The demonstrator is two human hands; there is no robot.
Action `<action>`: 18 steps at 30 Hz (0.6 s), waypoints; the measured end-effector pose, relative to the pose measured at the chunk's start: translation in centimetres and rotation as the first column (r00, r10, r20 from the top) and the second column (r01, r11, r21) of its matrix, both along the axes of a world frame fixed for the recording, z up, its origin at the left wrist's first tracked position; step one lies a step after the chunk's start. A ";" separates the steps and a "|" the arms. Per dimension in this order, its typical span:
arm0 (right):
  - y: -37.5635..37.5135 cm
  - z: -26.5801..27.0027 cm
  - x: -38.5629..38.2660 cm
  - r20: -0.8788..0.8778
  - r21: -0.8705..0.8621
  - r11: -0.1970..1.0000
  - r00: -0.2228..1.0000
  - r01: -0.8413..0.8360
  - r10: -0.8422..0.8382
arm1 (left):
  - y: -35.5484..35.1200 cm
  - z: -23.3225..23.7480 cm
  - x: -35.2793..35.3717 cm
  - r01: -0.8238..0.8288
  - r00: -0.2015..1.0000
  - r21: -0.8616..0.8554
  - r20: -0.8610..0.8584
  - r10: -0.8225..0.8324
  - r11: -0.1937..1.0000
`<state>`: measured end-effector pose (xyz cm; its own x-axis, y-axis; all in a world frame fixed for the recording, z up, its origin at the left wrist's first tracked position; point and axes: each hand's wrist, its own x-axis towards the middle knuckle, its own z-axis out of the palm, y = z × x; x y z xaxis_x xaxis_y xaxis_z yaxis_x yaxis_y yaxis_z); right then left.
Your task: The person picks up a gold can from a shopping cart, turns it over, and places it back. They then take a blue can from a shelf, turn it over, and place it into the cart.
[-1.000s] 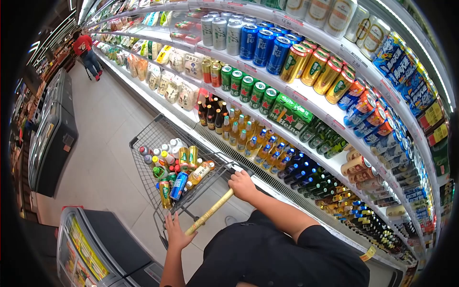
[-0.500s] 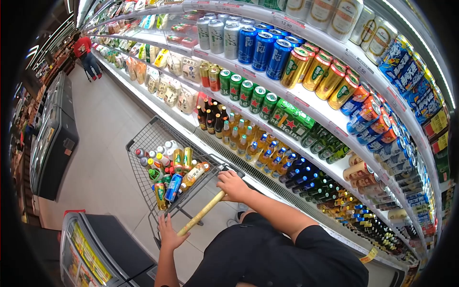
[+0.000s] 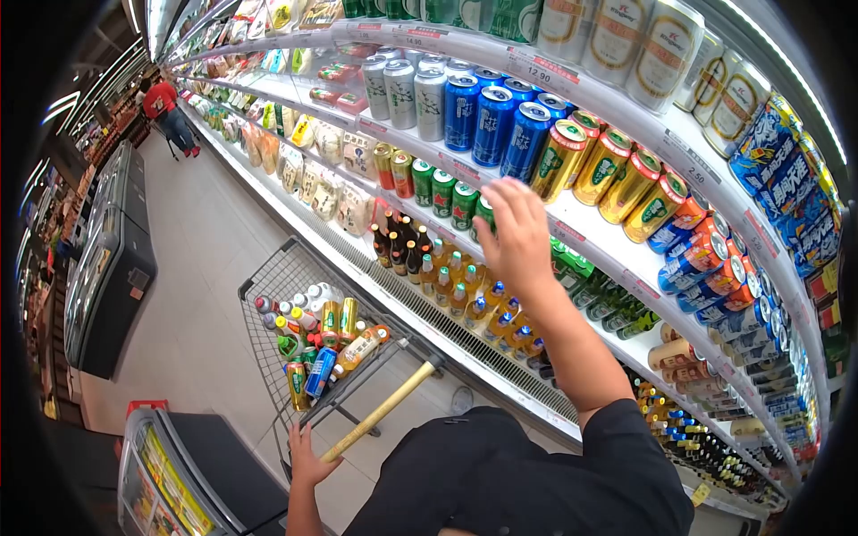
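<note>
My right hand [image 3: 517, 234] is raised in front of the drinks shelf, holding nothing, its fingers apart. It covers part of the row of green cans [image 3: 442, 190] and is close below the blue cans [image 3: 494, 125] and gold cans [image 3: 560, 159]. My left hand [image 3: 310, 456] is on the near-left end of the shopping cart's yellow handle [image 3: 380, 411], thumb against the bar and fingers over the end. Inside the wire shopping cart [image 3: 259, 338] lie several bottles and cans, among them a blue can [image 3: 320, 372], a gold-green can [image 3: 298, 384] and an amber bottle [image 3: 359, 350].
Amber bottles [image 3: 458, 290] stand on the lower shelf, and large white cans [image 3: 666, 54] on the upper one. Black freezer cases [image 3: 112, 268] line the left of the aisle; another freezer [image 3: 192, 464] is close at lower left. A person in red [image 3: 163, 105] stands far down the aisle.
My right hand has let go of the cart handle and risen toward the shelved cans. The left hand has stayed at the handle. The view has shifted slightly.
</note>
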<state>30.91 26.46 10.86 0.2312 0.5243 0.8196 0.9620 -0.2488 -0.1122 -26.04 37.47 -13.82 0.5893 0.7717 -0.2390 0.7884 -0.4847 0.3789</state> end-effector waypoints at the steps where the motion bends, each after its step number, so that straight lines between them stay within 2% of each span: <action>1: 0.1 2.7 1.7 0.143 0.019 0.991 0.981 0.131 -0.132 | 0.1 0.0 0.1 -0.010 1.000 0.006 0.003 0.010 1.000; 3: 0.5 5.8 4.9 0.256 -0.056 0.921 0.897 0.386 -0.360 | 0.3 -0.2 0.0 -0.007 1.000 0.018 0.010 0.006 1.000; 4: 1.0 6.6 6.3 0.259 -0.052 0.922 0.897 0.384 -0.359 | 0.6 -0.4 0.0 -0.002 1.000 0.028 0.015 0.001 1.000; 6: 1.8 7.3 8.5 0.295 -0.170 0.821 0.823 0.545 -0.486 | 1.0 -0.4 0.2 -0.018 1.000 0.028 0.022 0.017 0.999; 11: 3.5 7.1 11.5 0.326 -0.274 0.740 0.784 0.614 -0.529 | 1.4 -0.1 0.3 -0.053 0.997 0.028 0.052 0.052 0.998; 13: 3.6 7.1 11.6 0.348 -0.378 0.677 0.774 0.632 -0.528 | 1.5 0.3 0.3 -0.027 0.999 0.026 0.039 0.026 0.999; 14: 3.6 6.7 11.8 0.346 -0.345 0.714 0.789 0.610 -0.507 | 1.6 0.0 0.0 -0.026 0.999 0.024 0.034 0.025 0.999; 18: 3.5 6.7 11.6 0.300 -0.374 0.731 0.820 0.571 -0.487 | 1.8 -0.4 0.1 -0.007 0.998 0.040 0.056 0.005 0.999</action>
<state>42.53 29.94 17.52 0.4587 0.6622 0.5925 0.6511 -0.7042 0.2830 -25.93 39.27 -14.17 0.5965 0.7835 -0.1741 0.7692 -0.4960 0.4030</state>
